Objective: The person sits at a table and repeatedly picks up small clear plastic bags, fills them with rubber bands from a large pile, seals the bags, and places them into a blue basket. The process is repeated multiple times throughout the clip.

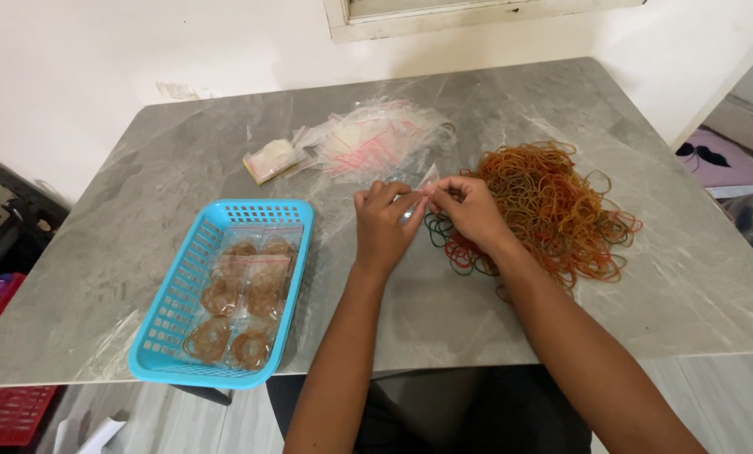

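One blue plastic basket sits nearest, at the table's front left edge, holding roughly six small clear bags each filled with a coil of rubber bands. Two hands meet mid-table. Left hand and right hand both pinch one small clear zip bag, fingertips closed on its edges, held just above the grey marble table. The bag looks transparent, thin, with a red strip at the mouth; whether anything is inside, cannot tell. Just right of the hands, one big loose pile of rubber bands, orange, red, green mixed. Farther back, one heap of empty clear bags, and one small packed bundle beside it.
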